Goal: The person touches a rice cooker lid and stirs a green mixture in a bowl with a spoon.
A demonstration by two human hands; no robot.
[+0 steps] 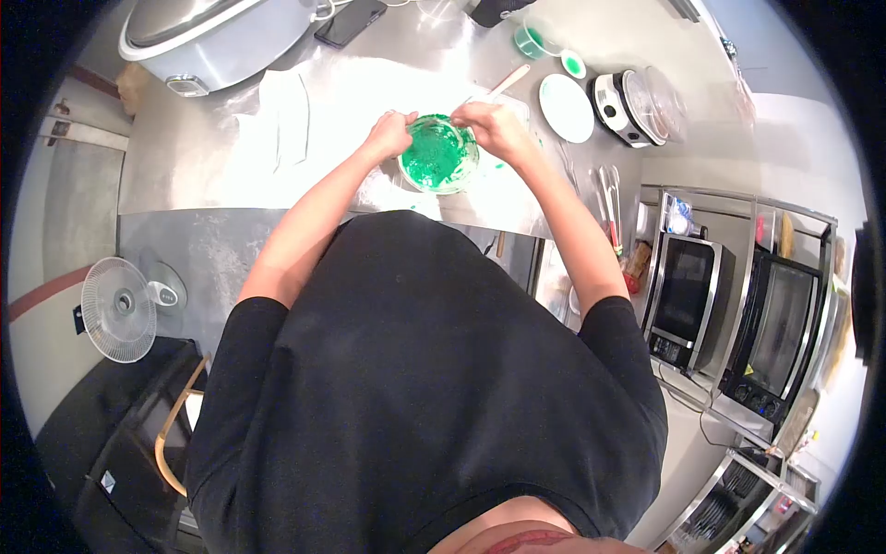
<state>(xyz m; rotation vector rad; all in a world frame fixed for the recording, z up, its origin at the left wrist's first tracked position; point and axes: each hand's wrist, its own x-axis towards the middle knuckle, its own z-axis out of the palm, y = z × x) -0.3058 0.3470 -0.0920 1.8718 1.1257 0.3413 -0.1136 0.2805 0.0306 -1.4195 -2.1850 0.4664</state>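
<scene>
A bowl [439,186] of bright green mixture stands on the steel table, its inner wall smeared green and whitish. At its left rim, the fingers of my left hand [391,136] are closed on the edge. My right hand [492,127] is over the upper right rim, fingers bent together around a utensil with a pale, long handle [510,80]. That handle sticks out up and to the right beyond the hand; its working end is hidden, so I cannot tell its exact kind. A white plate [567,108] lies to the right of the bowl.
Behind are a green-stained clear cup [530,41] and a small dish of green [573,64]. An electric cooker [623,109] sits at the right, a large roaster [217,46] and a phone [351,23] at back left. Tongs [609,198] lie near the right edge.
</scene>
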